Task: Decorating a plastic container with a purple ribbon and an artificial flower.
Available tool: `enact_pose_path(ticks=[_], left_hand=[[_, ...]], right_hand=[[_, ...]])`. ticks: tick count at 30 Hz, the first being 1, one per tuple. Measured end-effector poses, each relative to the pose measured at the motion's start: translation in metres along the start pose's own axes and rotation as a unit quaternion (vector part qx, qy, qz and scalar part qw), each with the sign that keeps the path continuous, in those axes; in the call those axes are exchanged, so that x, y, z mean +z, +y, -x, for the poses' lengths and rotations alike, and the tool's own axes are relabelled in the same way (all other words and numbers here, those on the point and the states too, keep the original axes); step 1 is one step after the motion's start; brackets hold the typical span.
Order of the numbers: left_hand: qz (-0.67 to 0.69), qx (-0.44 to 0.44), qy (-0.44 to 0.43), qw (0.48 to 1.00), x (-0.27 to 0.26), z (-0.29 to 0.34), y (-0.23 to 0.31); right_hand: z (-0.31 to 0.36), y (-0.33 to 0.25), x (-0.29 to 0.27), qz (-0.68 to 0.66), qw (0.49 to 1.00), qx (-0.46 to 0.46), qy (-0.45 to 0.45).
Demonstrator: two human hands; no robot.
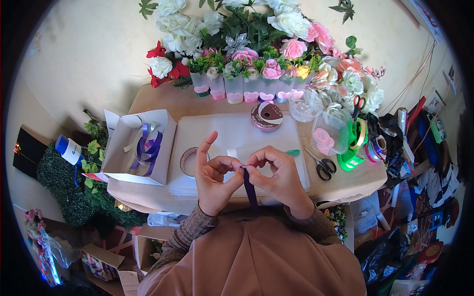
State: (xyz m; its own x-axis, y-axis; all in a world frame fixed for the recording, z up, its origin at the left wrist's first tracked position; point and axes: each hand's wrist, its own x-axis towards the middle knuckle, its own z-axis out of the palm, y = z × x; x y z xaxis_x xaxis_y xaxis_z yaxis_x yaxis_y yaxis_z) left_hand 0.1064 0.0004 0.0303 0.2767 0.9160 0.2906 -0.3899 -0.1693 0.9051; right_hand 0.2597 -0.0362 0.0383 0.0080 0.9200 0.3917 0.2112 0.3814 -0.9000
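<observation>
A dark purple ribbon (250,192) hangs down from between my two hands, just above the table's front edge. My left hand (213,175) pinches its upper end with thumb and index finger, the other fingers raised. Against it, my right hand (276,175) pinches the same end with thumb and forefinger. A small pale bit shows at the fingertips, too small to name. Under my hands lie whitish translucent sheets (197,130). A roll of tape (188,162) rests beside my left hand, and a ribbon spool (267,116) lies farther back.
Black-handled scissors (325,168) lie right of my hands. On the left stands an open white box (165,148) with purple ribbon loops (148,143). Frosted flower-filled bags (233,89) line the back. At right are a clear tub (330,132) and a green holder (349,160).
</observation>
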Motion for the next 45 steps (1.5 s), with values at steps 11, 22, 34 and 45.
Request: enact_pose_path(ticks=[11, 22, 34, 45], left_hand=[[0.035, 0.000, -0.033, 0.999, -0.003, 0.002, -0.014], [0.094, -0.061, -0.009, 0.994, -0.003, 0.004, -0.014], [-0.002, -0.020, -0.043, 0.999, -0.005, 0.008, -0.009], [-0.067, 0.023, -0.050, 0.996, -0.004, 0.008, -0.004]], right_hand=[[-0.001, 0.004, 0.002, -0.070, 0.996, 0.038, 0.038], [-0.003, -0.008, -0.003, 0.179, 0.962, -0.178, 0.106], [-0.003, -0.016, -0.006, 0.282, 0.935, -0.192, 0.092], [-0.002, -0.017, -0.009, 0.268, 0.946, -0.174, 0.056]])
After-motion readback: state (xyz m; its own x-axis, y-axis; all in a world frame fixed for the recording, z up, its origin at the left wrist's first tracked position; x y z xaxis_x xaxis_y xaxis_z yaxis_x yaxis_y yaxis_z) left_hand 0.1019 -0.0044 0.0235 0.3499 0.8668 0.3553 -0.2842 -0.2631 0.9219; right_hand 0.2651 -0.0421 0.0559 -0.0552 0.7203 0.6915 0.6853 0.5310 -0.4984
